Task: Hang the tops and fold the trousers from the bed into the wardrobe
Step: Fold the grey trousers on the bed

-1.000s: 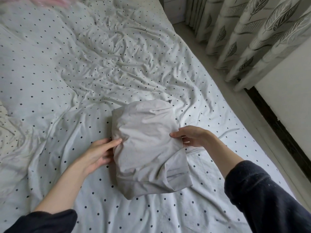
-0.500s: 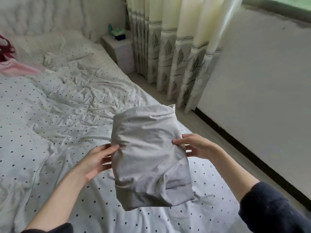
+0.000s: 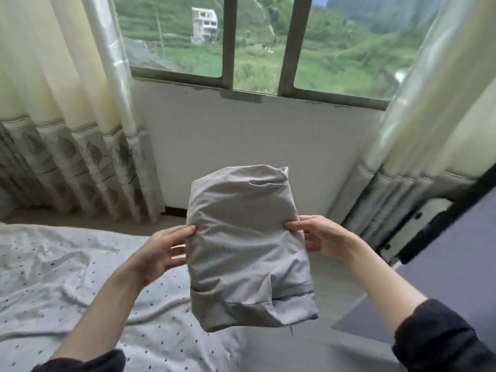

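Grey smooth-fabric folded trousers (image 3: pixel 248 245), a compact rectangular bundle with a stitched hem band along its lower edge, are being held up in the centre of the frame, clear of the bed. The left hand (image 3: pixel 161 251) is gripping the bundle's left edge, thumb on the front face and fingers curling behind it. The right hand (image 3: pixel 319 234) is gripping the right edge the same way, thumb pressing on the front, fingers wrapping round the back. Both forearms are showing bare, with dark sleeves (image 3: pixel 440 336) bunching at the lower corners of the frame. The white bed sheet with small dark dots (image 3: pixel 53 280) is lying rumpled across the lower left of the frame, below and left of the bundle. A cream curtain with a grey leaf-pattern border (image 3: pixel 77 135) is hanging at the upper left; a second curtain (image 3: pixel 418 124) is hanging at the right, blurred. The grey-framed window (image 3: pixel 228 49) is filling the top centre, showing green hillside, with the white wall (image 3: pixel 255 135) under it behind the bundle.
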Demonstrator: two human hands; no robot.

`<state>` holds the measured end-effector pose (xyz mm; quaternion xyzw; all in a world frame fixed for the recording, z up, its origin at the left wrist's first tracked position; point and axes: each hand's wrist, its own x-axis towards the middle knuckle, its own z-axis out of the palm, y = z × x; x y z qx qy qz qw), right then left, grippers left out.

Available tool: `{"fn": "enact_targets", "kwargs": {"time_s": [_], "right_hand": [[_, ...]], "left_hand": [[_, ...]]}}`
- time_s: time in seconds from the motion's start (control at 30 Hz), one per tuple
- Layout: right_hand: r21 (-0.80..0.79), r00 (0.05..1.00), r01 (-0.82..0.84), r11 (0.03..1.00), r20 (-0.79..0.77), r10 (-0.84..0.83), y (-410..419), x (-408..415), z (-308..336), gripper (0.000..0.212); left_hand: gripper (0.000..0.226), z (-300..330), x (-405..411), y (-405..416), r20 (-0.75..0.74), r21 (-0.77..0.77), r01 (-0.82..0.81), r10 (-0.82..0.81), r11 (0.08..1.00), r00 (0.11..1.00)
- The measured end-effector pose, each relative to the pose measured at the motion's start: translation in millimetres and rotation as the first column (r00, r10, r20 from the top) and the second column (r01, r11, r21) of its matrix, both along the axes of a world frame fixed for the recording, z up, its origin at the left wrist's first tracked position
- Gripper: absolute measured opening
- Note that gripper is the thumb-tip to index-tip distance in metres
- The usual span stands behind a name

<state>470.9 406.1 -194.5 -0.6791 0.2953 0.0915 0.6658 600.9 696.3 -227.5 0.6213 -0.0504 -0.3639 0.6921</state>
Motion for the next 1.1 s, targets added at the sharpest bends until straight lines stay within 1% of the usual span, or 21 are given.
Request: {"fn": "enact_targets", "kwargs": {"time_s": [0.1,0.17,0.27,0.4,0.5,0.57,0.67,0.7,0.73,0.8,0.83,0.87,0.93,1.0,1.07,1.1], "right_hand": [[-0.03,0.979,0.201,0.979,0.027,-0.2,-55.2,-88.0,21.3,0.018],[-0.041,0.952,0.306,0.951,0.041,-0.304,-83.2,-139.3,34.0,0.017],[-0.057,0.896,0.442,0.895,0.081,-0.437,-122.3,-221.8,55.8,0.022],[-0.076,0.785,0.616,0.784,0.143,-0.603,-169.1,-325.7,87.9,0.027],[-0.077,0.689,0.72,0.69,0.201,-0.696,-190.8,-386.7,114.2,0.034],[-0.064,0.609,0.786,0.615,0.251,-0.752,-202.3,-427.6,132.3,0.039],[-0.073,0.52,0.849,0.524,0.299,-0.8,-217.6,-476.9,162.4,0.051],[-0.08,0.49,0.867,0.492,0.313,-0.813,-222.2,-491.3,171.9,0.051],[-0.079,0.439,0.894,0.441,0.347,-0.829,-230.8,-510.2,183.3,0.052],[-0.078,0.367,0.927,0.366,0.38,-0.849,-241.7,-532.9,203.9,0.054],[-0.091,0.356,0.933,0.349,0.385,-0.852,-244.1,-539.0,211.1,0.051],[-0.094,0.314,0.948,0.303,0.407,-0.858,-253.0,-552.2,222.5,0.047],[-0.098,0.251,0.968,0.232,0.443,-0.86,-264.5,-567.7,243.2,0.035],[-0.108,0.179,0.984,0.145,0.491,-0.853,-276.2,-583.6,266.0,0.021],[-0.115,0.116,0.991,0.065,0.528,-0.841,-285.0,-597.4,289.2,0.02],[-0.119,0.098,0.992,0.039,0.541,-0.835,-287.2,-602.9,299.4,0.019]], "left_hand": [[0.027,22.3,-35.9,-84.6,0.027,-0.037,0.213,-0.212,0.976,0.977],[0.026,34.3,-59.7,-133.9,0.04,-0.053,0.308,-0.306,0.95,0.951],[0.021,52.5,-106.1,-210.4,0.053,-0.067,0.437,-0.435,0.897,0.899],[0.032,83.5,-177.8,-307.1,0.09,-0.095,0.61,-0.604,0.786,0.792],[0.033,104.9,-226.6,-368.2,0.145,-0.122,0.689,-0.674,0.714,0.724],[0.037,123.8,-261.2,-407.9,0.177,-0.129,0.74,-0.719,0.66,0.672],[0.035,151.1,-306.1,-460.2,0.208,-0.143,0.793,-0.765,0.592,0.609],[0.033,160.4,-319.9,-476.3,0.228,-0.158,0.811,-0.779,0.563,0.584],[0.032,173.1,-336.8,-498.6,0.244,-0.166,0.839,-0.803,0.518,0.544],[0.036,196.1,-358.6,-534.6,0.286,-0.172,0.872,-0.824,0.459,0.49],[0.042,205.0,-364.5,-545.6,0.304,-0.173,0.881,-0.827,0.44,0.473],[0.049,219.7,-377.7,-567.9,0.329,-0.171,0.904,-0.842,0.392,0.428],[0.056,244.8,-395.1,-600.4,0.375,-0.176,0.925,-0.846,0.336,0.378],[0.048,273.1,-415.9,-633.9,0.418,-0.195,0.944,-0.848,0.268,0.327],[0.036,300.8,-436.4,-662.3,0.456,-0.211,0.955,-0.843,0.209,0.285],[0.035,312.2,-445.7,-673.9,0.473,-0.215,0.959,-0.839,0.185,0.268]]}}
